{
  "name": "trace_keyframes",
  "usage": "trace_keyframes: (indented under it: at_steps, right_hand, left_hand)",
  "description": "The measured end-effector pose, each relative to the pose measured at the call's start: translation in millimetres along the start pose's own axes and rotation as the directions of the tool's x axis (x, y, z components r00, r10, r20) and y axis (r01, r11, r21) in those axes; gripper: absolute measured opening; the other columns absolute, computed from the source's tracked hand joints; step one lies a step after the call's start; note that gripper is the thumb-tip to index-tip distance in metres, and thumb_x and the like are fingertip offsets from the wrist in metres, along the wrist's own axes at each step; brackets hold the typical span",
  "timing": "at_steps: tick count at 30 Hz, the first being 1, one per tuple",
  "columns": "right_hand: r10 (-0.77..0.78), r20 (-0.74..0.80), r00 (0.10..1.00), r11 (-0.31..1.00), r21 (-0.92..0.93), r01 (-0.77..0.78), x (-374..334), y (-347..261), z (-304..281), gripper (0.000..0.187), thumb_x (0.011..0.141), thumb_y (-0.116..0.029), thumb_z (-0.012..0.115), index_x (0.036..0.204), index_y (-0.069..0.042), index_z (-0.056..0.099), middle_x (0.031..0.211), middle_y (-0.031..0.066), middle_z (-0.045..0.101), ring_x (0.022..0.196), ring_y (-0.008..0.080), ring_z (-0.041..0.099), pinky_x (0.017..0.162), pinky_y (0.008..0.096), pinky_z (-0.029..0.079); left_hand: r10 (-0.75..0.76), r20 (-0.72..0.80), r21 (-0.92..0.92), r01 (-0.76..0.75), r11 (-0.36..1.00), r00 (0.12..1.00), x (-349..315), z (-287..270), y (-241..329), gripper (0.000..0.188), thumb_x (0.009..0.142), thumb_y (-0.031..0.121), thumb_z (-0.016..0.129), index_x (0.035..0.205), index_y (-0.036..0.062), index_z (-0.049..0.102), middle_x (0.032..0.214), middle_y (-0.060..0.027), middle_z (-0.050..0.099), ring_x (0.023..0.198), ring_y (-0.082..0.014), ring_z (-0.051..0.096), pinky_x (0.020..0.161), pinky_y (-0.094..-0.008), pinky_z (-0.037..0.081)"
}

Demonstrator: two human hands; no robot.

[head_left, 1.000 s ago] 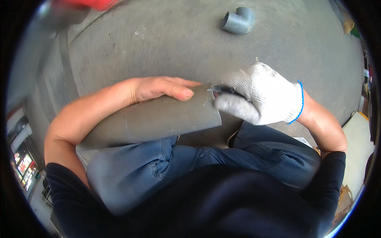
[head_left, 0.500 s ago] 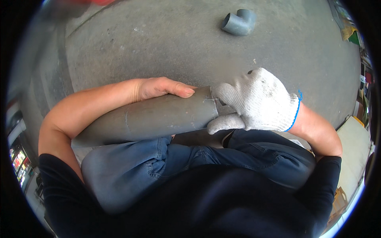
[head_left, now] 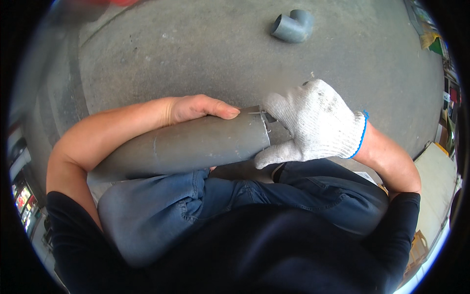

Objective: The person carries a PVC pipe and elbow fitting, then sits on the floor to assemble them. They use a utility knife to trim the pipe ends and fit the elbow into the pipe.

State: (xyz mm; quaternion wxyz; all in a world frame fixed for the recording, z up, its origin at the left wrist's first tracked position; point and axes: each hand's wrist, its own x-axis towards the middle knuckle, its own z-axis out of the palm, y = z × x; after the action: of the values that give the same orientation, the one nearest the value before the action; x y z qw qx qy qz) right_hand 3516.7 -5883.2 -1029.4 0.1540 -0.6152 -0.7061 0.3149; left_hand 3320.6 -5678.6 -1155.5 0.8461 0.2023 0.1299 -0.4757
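Note:
A thick grey plastic pipe (head_left: 196, 142) lies slantwise across my lap, its rough cut end toward the right. My bare left hand (head_left: 198, 108) grips it from the far side, thumb along the top near that end and the other fingers hidden behind the pipe. At the cut edge is my right hand (head_left: 320, 120), in a white knit glove with a blue cuff. Its thumb sits by the near side of the pipe's rim, and the fingers bend over the far side. Something small and dark shows between glove and rim, too covered to name. A thin sliver stands out from the edge there.
A grey elbow pipe fitting (head_left: 293, 28) rests on the concrete floor (head_left: 196, 54) ahead of me. Off to the right stands a pale panel (head_left: 431, 191), with mixed goods along the wall behind it. Something red (head_left: 125, 2) shows at the top left edge.
My gloved right hand has shifted slightly up and to the left along the pipe's rim, uncovering more of the cut edge. The left hand and the pipe stay almost in place.

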Motion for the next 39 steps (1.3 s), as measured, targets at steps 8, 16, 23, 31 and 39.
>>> trace_keyframes:
  at_steps: [8,16,23,31,39]
  right_hand:
    - [-0.061,0.063,0.996,0.990,-0.124,0.069,-8,0,16,0.050,0.093,-0.058,0.071,0.090,-0.009,0.067,0.064,0.0122,0.063,0.061,0.0322,0.070,0.057,0.0436,0.054]
    - [-0.088,-0.146,0.985,0.996,-0.043,0.083,-3,11,23,0.051,0.091,-0.059,0.072,0.089,-0.008,0.066,0.066,0.0127,0.065,0.060,0.0317,0.069,0.057,0.0418,0.054]
    - [-0.145,-0.023,0.989,0.964,-0.230,0.135,-12,7,32,0.041,0.098,-0.050,0.067,0.091,-0.010,0.065,0.061,0.0084,0.060,0.054,0.0267,0.066,0.055,0.0392,0.053]
    - [-0.156,-0.206,0.966,0.976,-0.182,0.118,-5,16,34,0.056,0.089,-0.059,0.073,0.101,-0.006,0.064,0.071,0.0114,0.061,0.058,0.0272,0.066,0.054,0.0378,0.052]
    - [-0.242,-0.095,0.965,0.904,-0.383,0.189,-14,19,52,0.054,0.091,-0.061,0.070,0.092,-0.008,0.063,0.059,0.0086,0.055,0.049,0.0259,0.062,0.047,0.0361,0.049]
  left_hand:
    - [-0.003,-0.001,-0.011,0.003,1.000,1.000,3,-4,-2,0.070,0.105,0.046,0.054,0.158,0.0021,0.043,0.142,-0.0235,0.059,0.119,-0.0334,0.063,0.099,-0.0465,0.052]
    - [-0.009,0.005,-0.032,0.009,0.999,1.000,4,-8,-5,0.069,0.105,0.047,0.051,0.157,0.0010,0.045,0.138,-0.0256,0.060,0.114,-0.0361,0.064,0.096,-0.0489,0.054]
    - [-0.015,0.018,-0.067,0.016,0.998,1.000,4,-12,-5,0.069,0.106,0.048,0.049,0.155,0.0001,0.046,0.135,-0.0274,0.060,0.110,-0.0384,0.066,0.093,-0.0510,0.055]
    - [-0.017,0.023,-0.089,0.019,0.996,1.000,3,-17,-5,0.068,0.107,0.049,0.047,0.153,-0.0010,0.047,0.132,-0.0294,0.061,0.106,-0.0411,0.068,0.089,-0.0534,0.057]
    - [-0.022,0.038,-0.120,0.026,0.992,0.999,2,-20,-5,0.069,0.108,0.051,0.044,0.152,-0.0021,0.048,0.128,-0.0315,0.062,0.101,-0.0438,0.069,0.085,-0.0558,0.059]
